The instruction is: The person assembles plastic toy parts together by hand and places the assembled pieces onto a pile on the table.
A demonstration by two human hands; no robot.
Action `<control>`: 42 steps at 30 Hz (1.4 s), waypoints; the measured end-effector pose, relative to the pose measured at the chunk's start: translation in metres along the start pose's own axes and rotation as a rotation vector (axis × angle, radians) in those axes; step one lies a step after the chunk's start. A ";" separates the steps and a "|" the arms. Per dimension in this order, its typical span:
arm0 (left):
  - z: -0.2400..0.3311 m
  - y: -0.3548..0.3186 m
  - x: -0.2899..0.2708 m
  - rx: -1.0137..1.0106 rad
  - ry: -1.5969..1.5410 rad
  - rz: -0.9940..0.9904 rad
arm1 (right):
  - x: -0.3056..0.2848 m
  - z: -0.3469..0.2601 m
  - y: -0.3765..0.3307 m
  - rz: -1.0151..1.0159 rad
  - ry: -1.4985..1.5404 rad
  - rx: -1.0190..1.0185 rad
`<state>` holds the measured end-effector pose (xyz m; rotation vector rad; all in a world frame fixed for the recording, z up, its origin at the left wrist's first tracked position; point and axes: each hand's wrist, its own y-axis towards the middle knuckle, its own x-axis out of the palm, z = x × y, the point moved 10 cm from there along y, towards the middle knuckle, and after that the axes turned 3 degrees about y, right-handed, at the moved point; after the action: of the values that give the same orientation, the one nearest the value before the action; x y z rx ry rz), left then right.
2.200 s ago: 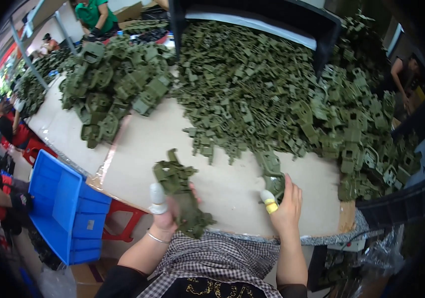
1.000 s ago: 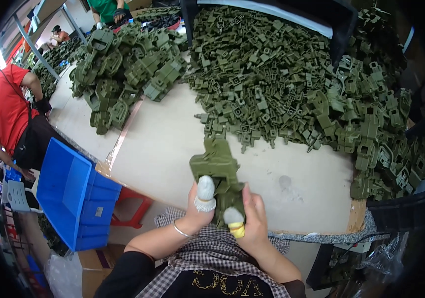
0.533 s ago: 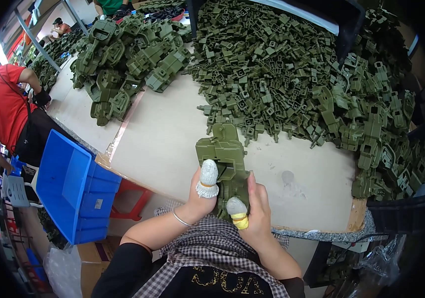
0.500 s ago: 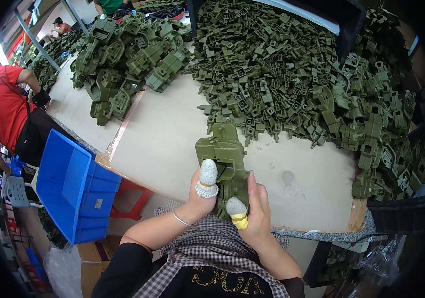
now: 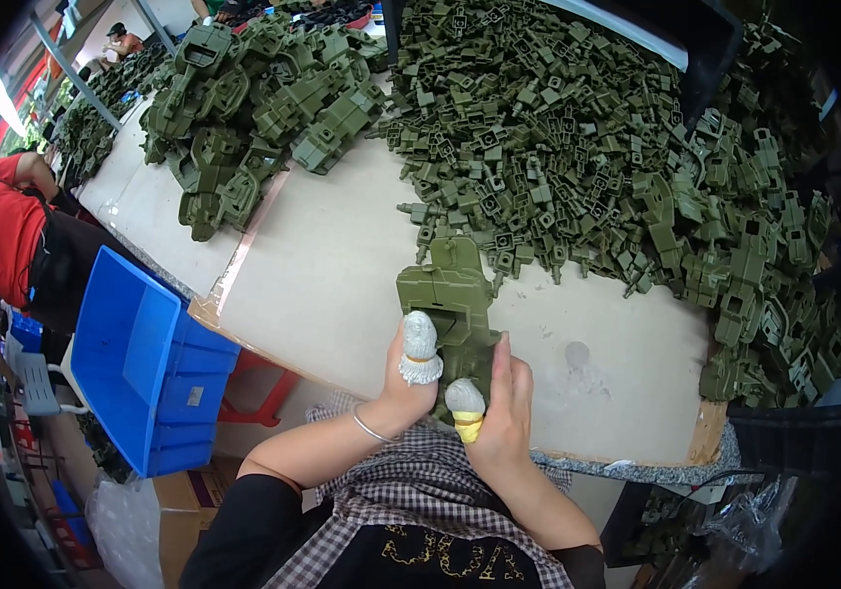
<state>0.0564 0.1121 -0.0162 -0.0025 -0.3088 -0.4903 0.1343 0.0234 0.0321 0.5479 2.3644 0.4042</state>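
Between both hands, near the table's front edge, is an olive-green plastic part that looks like a toy vehicle body [image 5: 447, 287], with a rectangular opening in its middle. My left hand [image 5: 406, 385] closes on its left side, the thumb wrapped in white cloth lying along it. Gripping the lower right side is my right hand [image 5: 505, 424], its thumb covered in white cloth with a yellow band and its fingers partly hidden. The far end of the part points toward a large heap of small green plastic pieces [image 5: 528, 147].
Larger green vehicle bodies [image 5: 244, 118] are piled at the back left, and more green parts [image 5: 739, 265] lie along the right. A blue bin [image 5: 160, 373] stands left of the pale table [image 5: 332, 255]. Beyond it bends a person in red [image 5: 8, 231]. A red stool [image 5: 258, 393] is partly under the table.
The vehicle body has shifted slightly right and away from me, its angle a little different, still in both hands. The person in red bends lower.
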 end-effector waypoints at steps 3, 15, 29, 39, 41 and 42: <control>-0.016 -0.004 0.001 -0.252 -0.122 0.039 | 0.000 0.009 0.009 -0.114 0.057 0.055; -0.018 -0.018 0.007 -0.191 -0.400 -0.077 | 0.006 0.039 -0.021 -0.175 0.922 0.409; 0.103 -0.016 0.052 0.225 0.923 -0.651 | -0.036 0.079 0.004 -0.305 0.629 0.360; -0.004 0.032 0.090 -0.213 1.057 -1.173 | -0.030 0.067 0.006 -0.421 0.352 0.236; -0.006 0.033 0.091 -0.249 1.055 -1.178 | -0.028 0.073 0.006 -0.422 0.363 0.252; -0.003 0.034 0.093 -0.197 1.018 -1.179 | -0.028 0.076 0.005 -0.395 0.428 0.260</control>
<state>0.1511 0.0987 0.0110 0.2428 0.8108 -1.5953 0.2059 0.0252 -0.0063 0.0980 2.8799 0.0307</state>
